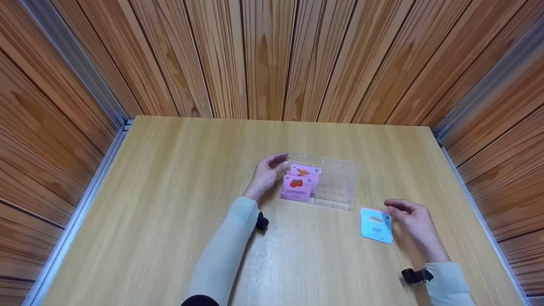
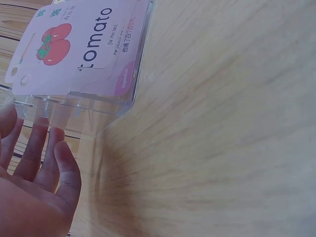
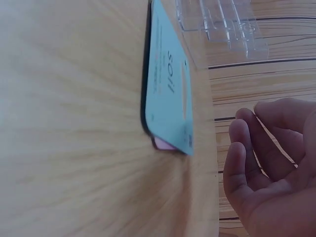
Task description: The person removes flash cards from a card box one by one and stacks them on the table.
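Note:
My left hand grips the left side of a clear plastic card rack, thumb and fingers at its upper left corner. On the rack's left half stands a pink tomato card. A second pink card with an orange picture is in the tier behind it. To the right of the rack, a blue soil card lies on top of a small stack, and a pink edge shows beneath it. My right hand hovers beside the stack's right corner, fingers loosely bent and holding nothing.
The wooden table has its back edge against a wood-plank wall. Plank panels and metal rails border the sides. Each wrist carries a black strap device.

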`<state>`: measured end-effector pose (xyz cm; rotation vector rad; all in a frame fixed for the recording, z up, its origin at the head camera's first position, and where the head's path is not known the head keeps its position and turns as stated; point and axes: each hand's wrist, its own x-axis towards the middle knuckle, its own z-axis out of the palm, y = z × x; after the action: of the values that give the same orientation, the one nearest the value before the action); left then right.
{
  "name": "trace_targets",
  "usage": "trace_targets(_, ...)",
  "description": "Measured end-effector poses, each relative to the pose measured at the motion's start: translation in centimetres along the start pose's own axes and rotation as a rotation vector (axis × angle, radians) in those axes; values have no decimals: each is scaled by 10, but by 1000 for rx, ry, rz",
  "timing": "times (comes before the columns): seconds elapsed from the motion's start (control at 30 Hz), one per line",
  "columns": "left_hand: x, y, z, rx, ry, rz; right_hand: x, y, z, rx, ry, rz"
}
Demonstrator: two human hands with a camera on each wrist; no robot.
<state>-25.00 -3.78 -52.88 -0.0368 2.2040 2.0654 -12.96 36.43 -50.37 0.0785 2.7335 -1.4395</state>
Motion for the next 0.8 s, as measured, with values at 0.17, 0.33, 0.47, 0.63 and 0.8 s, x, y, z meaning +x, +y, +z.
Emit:
trace_targets(0.17, 0, 1, 1, -3, 1, -15, 0, -5, 3, 2, -21, -25)
trace_targets(0.33, 1, 0, 1, 0, 7, -6, 2, -11, 7, 27, -11, -52)
trace_targets(0.47, 1, 1, 1, 0, 11, -11, 4, -14, 9, 37, -9, -60)
trace_targets(0.63, 0, 2, 1, 1, 7, -38, 6, -19, 12, 66, -27, -63)
trace_targets(0.8, -1, 2, 0, -4, 1, -34, 6, -29, 16, 89, -39, -75)
